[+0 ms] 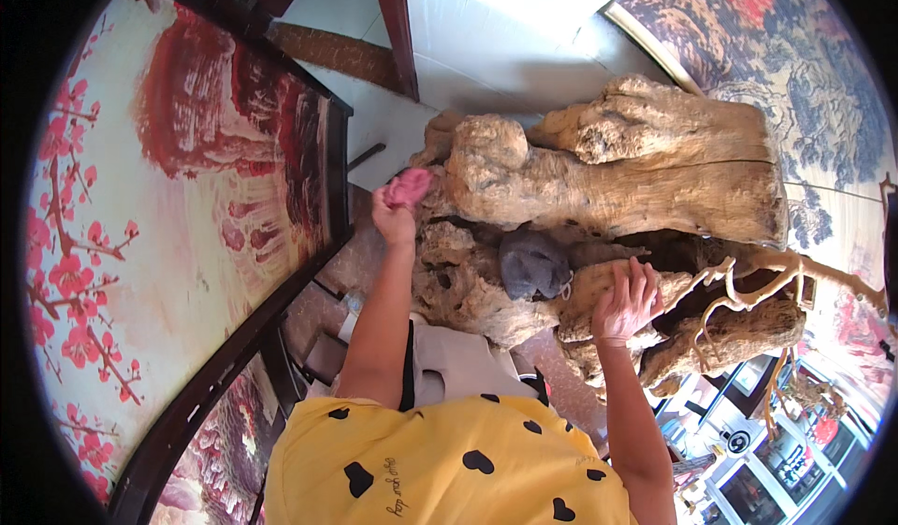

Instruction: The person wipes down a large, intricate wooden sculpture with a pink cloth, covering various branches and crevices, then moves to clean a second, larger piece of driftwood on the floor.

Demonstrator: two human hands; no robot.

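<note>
A large gnarled wooden root piece (655, 184), pale brown with knobs and hollows, fills the middle and right. At its left end my left hand (393, 221) is closed on a crumpled pink cloth (409, 187), which is slightly blurred. The cloth is at the edge of the wood; whether it touches cannot be told. My right hand (628, 302) rests on a lower ridge of the root, its fingers apart and nothing in it. Between my hands, a dark grey bundle of fabric (533, 263) with a pale cord sits in a hollow of the wood.
A dark-framed panel painted with pink blossoms (79, 310) stands close on the left. Thin bare branches (739, 291) stick out at the right. A landscape picture (767, 48) hangs at the upper right. Below right are windows and a round black fan (738, 441).
</note>
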